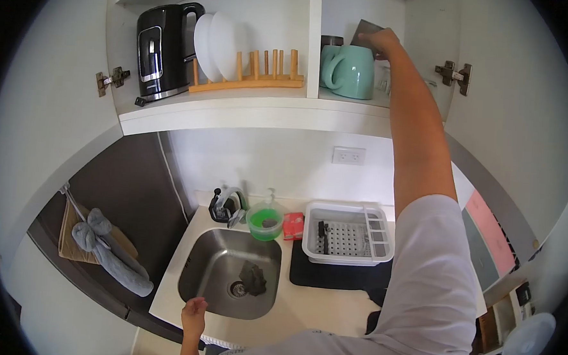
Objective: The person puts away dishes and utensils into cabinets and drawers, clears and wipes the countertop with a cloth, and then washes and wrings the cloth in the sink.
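Right hand (383, 44) grips a dark grey object (363, 30) in the cupboard (267, 122)

The dark grey object is tilted, in the cupboard's right-hand section, above and behind a teal mug (357, 73); its exact kind is hard to tell. The right fingers (371, 37) are clamped on it. A second teal mug (328, 54), partly hidden, stands just beside the first. Past the divider, a wooden rack (253, 83) bears white plates (225, 46), with a black kettle (161, 49) to their left.

Below, the left hand (193, 315) is near the sink's (193, 269) front left corner; whether its fingers are apart or together, I cannot tell. A dark cloth (252, 278) lies in the sink beside the drain. On the tabletop (315, 311), a bowl with green contents (265, 234) stands behind the sink, a red packet (293, 227) beside it. Further right, a white dish rack (349, 260) rests on a black mat (330, 277).
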### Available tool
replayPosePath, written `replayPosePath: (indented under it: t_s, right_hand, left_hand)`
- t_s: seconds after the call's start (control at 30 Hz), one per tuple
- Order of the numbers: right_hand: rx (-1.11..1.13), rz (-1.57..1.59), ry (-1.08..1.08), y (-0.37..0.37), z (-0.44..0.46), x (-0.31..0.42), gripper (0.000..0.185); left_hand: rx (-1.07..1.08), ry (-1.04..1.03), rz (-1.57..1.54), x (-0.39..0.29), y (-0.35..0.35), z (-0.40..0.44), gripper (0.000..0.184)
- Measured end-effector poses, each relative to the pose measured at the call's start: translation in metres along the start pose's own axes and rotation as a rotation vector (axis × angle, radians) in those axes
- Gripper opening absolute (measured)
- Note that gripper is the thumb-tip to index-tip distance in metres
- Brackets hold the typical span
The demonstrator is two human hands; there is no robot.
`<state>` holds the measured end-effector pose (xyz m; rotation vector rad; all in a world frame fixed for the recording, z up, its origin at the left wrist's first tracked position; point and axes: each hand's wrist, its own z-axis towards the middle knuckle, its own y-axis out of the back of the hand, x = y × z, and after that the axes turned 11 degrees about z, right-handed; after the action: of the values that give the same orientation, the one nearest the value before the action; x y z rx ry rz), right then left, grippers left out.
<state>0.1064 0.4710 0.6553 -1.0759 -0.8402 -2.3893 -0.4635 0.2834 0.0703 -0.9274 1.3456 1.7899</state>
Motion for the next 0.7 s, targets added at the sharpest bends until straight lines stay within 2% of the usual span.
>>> replayPosePath:
  t_s: [0.1,0.23,0.33,0.4,0.47,0.5,0.53,0.6,0.63,0.67,0.7]
  right_hand:
    - [0.061,-0.175,0.005,-0.011,0.008,-0.004,0.044]
    - [0.302,-0.179,-0.111,-0.014,0.000,-0.012,0.039]
    - [0.050,0.096,0.105,-0.008,-0.009,-0.004,0.042]
    - [-0.376,0.586,0.261,0.000,-0.025,0.007,0.037]
    - [-0.324,1.066,0.604,0.021,-0.067,0.004,0.028]
    - [-0.330,1.110,0.729,0.025,-0.112,0.002,0.028]
    - [-0.356,1.005,0.828,0.018,-0.166,-0.006,0.028]
    - [-0.387,0.670,0.969,-0.002,-0.268,-0.041,0.027]
    - [-0.356,0.543,1.092,-0.010,-0.293,-0.082,0.016]
    - [-0.350,0.279,1.194,-0.023,-0.321,-0.120,0.011]
    - [-0.080,0.071,1.121,-0.028,-0.346,-0.149,0.016]
  left_hand:
    - [-0.018,0.035,0.005,-0.010,0.003,-0.004,0.017]
    - [-0.011,0.020,-0.068,-0.012,-0.007,0.003,0.017]
    - [0.026,-0.008,-0.100,-0.013,-0.017,0.012,0.018]
    - [0.053,-0.046,-0.089,-0.019,-0.024,0.019,0.019]
    - [0.072,-0.083,-0.032,-0.029,-0.030,0.024,0.020]
    - [0.085,-0.105,0.019,-0.030,-0.033,0.028,0.021]
    - [0.094,-0.123,0.060,-0.003,-0.047,0.037,0.022]
    - [0.209,-0.152,0.024,-0.018,-0.056,0.043,0.022]
    - [0.279,-0.125,-0.002,-0.039,-0.059,0.042,0.021]
    - [0.335,-0.101,-0.035,-0.057,-0.061,0.041,0.020]
    - [0.368,-0.091,-0.102,-0.054,-0.069,0.044,0.021]
